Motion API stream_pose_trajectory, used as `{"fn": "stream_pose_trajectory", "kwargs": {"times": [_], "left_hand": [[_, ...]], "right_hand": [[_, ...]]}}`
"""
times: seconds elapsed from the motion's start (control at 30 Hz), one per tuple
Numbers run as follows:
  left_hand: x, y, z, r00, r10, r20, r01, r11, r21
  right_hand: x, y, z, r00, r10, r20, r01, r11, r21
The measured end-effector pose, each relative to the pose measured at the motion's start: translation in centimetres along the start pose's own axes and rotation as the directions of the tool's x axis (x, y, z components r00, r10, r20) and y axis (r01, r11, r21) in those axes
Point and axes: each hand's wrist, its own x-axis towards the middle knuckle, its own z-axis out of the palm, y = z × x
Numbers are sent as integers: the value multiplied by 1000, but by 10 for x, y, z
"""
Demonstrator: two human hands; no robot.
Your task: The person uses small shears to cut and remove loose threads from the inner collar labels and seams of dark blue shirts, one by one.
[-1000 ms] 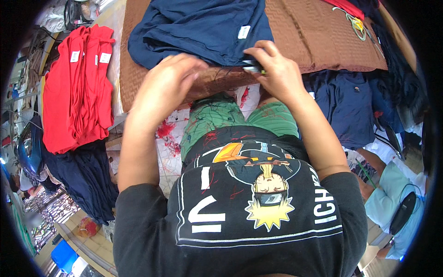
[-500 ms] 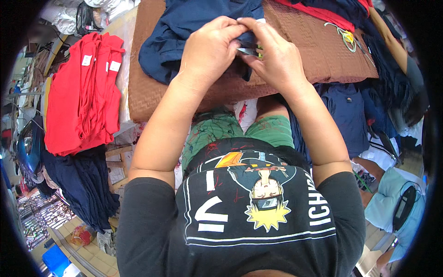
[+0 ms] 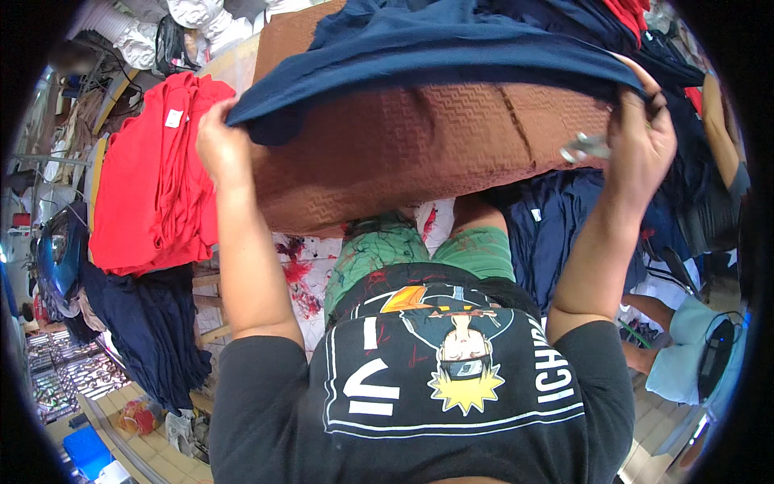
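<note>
A navy garment (image 3: pixel 427 64) is stretched wide in front of me, its near edge bowed across a brown covered work surface. At its left end my left hand (image 3: pixel 224 147) is closed on the fabric. My right hand (image 3: pixel 642 143) grips the opposite end of the cloth with the fingers curled. Small metal thread snips (image 3: pixel 587 148), blurred by motion, also stick out of the right hand toward the middle. How the fingers hold them is partly hidden.
A stack of red garments (image 3: pixel 153 185) lies to the left, with dark navy cloth (image 3: pixel 149 331) hanging below it. More navy garments (image 3: pixel 544 214) are piled at the right, beyond the brown padded cover (image 3: pixel 387 153). Another person's arm (image 3: pixel 715 129) shows at the far right.
My hands have moved far apart from their close position near the middle. The navy garment, bunched before, is now spread between them, and the snips have travelled right with my right hand.
</note>
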Motion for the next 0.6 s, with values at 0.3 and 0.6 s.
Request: {"fn": "stream_pose_trajectory", "kwargs": {"times": [0.3, 0.6], "left_hand": [[37, -48, -129, 944, -327, 39, 239, 600, -764], [254, -5, -130, 905, -316, -283, -70, 548, -834]], "right_hand": [[29, -44, -44, 972, 30, -235, -15, 998, 65], [189, 24, 41, 916, 57, 397, 67, 955, -290]]}}
